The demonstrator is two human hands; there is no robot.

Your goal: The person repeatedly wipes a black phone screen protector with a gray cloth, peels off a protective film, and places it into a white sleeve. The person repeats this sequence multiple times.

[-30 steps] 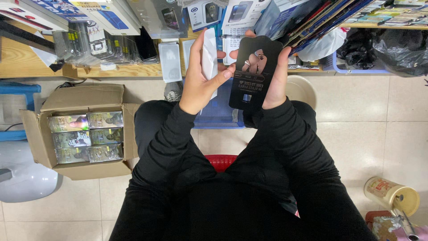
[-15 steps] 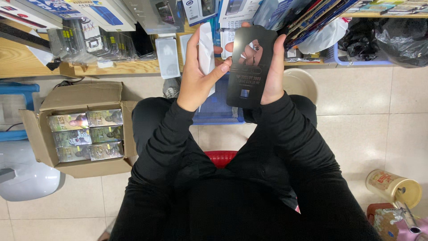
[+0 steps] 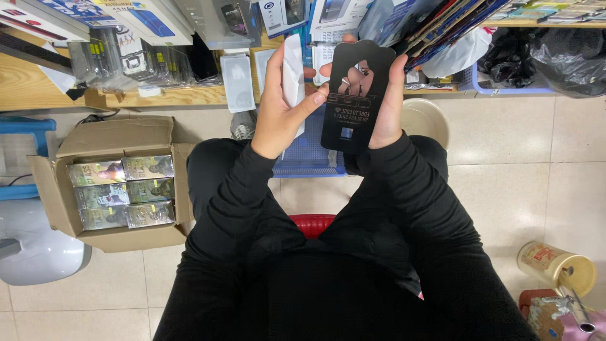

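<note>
Your right hand (image 3: 390,104) clasps black hanging package (image 3: 353,95) by right edge, fingers behind. Your left hand (image 3: 281,104) pinches white sleeve (image 3: 293,76), thumb touching package's left edge.

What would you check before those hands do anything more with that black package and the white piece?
1. Right hand grips the black package by its edge: ok.
2. Left hand holds the white piece, thumb on the package: ok.
3. Package's hanging slot intact: ok.
4. Whether the package is open or sealed: cannot tell.
5. Cardboard box to the left, open with packs showing: ok.
6. Blue basket beyond the knees, contents: cannot tell.
</note>
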